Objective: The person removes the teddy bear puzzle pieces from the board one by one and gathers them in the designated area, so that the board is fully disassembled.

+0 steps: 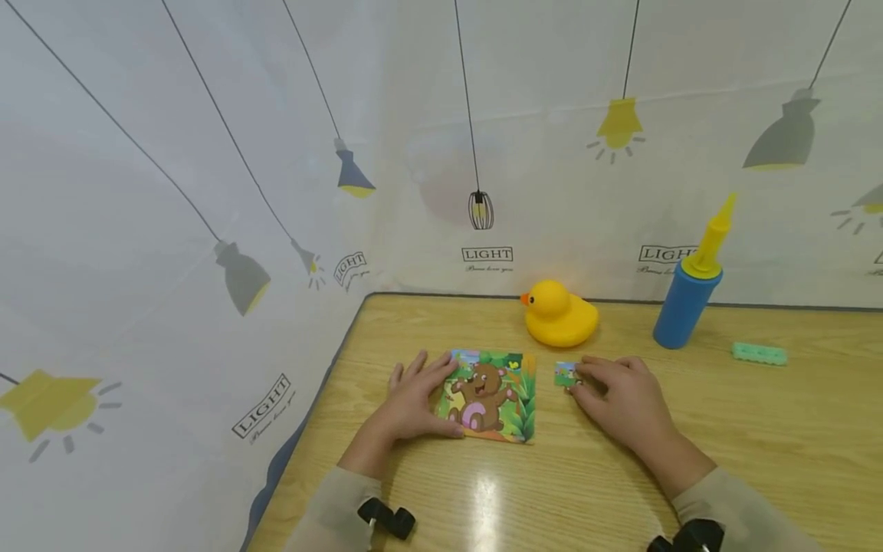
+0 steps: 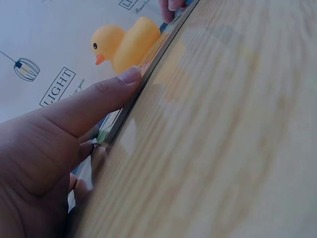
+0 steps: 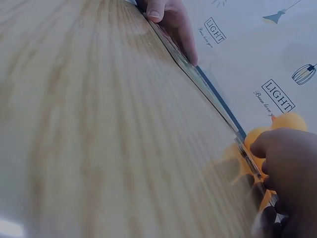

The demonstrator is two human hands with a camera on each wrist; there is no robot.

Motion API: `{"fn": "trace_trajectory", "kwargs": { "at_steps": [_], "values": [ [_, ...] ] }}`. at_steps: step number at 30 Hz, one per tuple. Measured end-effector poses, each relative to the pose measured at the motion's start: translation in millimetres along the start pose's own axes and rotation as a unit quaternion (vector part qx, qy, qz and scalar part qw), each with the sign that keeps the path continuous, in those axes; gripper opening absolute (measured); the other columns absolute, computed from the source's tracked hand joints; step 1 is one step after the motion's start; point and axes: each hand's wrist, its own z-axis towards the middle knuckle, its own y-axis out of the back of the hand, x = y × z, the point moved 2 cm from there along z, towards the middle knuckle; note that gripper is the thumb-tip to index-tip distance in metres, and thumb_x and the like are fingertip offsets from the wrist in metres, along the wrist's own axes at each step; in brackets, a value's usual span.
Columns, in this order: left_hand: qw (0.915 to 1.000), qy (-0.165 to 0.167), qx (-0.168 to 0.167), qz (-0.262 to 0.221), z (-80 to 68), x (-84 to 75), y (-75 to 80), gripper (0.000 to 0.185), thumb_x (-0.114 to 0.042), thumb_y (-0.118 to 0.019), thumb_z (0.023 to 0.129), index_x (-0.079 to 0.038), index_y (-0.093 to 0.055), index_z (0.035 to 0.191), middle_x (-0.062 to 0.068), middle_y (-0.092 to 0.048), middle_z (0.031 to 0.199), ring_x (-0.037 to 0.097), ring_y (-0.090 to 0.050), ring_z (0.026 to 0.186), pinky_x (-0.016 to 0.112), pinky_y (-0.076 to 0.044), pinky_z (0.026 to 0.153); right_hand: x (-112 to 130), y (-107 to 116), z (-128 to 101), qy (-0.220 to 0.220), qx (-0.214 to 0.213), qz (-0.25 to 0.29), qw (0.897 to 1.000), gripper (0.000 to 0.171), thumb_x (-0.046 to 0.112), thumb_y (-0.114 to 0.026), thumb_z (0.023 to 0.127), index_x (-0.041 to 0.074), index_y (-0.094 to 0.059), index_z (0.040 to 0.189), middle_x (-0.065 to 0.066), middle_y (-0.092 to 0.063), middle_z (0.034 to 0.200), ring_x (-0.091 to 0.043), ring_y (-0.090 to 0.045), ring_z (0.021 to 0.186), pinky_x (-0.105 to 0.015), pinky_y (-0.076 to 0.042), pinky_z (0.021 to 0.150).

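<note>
Head view: the left hand [image 1: 417,402] spreads wide across the left side of a bear picture board [image 1: 483,399] flat on the wood-grain table [image 1: 793,445]; the right hand [image 1: 624,402] pinches a picture tile [image 1: 564,373] just beyond its right edge. Left wrist view: the board's edge looks thin — probably light, stiff, best held by opposite edges. Right wrist view: glossy tabletop, lamp-print wall covering [image 3: 228,69] behind.

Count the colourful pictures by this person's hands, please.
2: the bear picture on the table, touched by the left hand, and the small picture pinched by the right hand. Any underneath would be hidden.
</note>
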Motion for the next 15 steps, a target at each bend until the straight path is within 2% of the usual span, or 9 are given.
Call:
{"fn": "trace_trajectory", "kwargs": {
  "at_steps": [4,10,15],
  "values": [
    [1.0,0.0,0.001,0.004,0.9,0.3,0.2,0.116,-0.054,-0.097,0.073,-0.018,-0.04,0.167,0.001,-0.027,0.175,0.041,-0.005,0.163,0.072,0.01,0.121,1.1,-3.3,3.3,-0.01,0.008,-0.005,1.0,0.038,0.028,-0.081,0.093,0.001,-0.079,0.121,-0.018,-0.076,0.123,-0.04,-0.068,0.114,-0.057,-0.047,0.1],
    [0.9999,0.006,0.0,0.009,-1.1,2.2,1.9,0.115,-0.055,-0.097,0.073,-0.02,-0.041,0.167,-0.001,-0.027,0.175,0.04,-0.004,0.163,0.069,0.011,0.122,21.0,-20.1,8.5,0.042,-0.009,-0.014,0.999,0.038,0.033,-0.08,0.092,0.004,-0.079,0.115,-0.014,-0.076,0.117,-0.038,-0.066,0.111,-0.056,-0.053,0.097],
    [0.9999,-0.001,-0.001,0.011,0.3,1.9,-2.1,0.115,-0.057,-0.096,0.073,-0.02,-0.04,0.167,-0.001,-0.026,0.175,0.04,-0.004,0.163,0.071,0.01,0.122,41.3,-32.4,12.4,0.051,0.014,-0.014,0.998,0.036,0.033,-0.081,0.092,0.005,-0.079,0.116,-0.012,-0.074,0.12,-0.034,-0.064,0.115,-0.051,-0.053,0.102]
  ]
}}
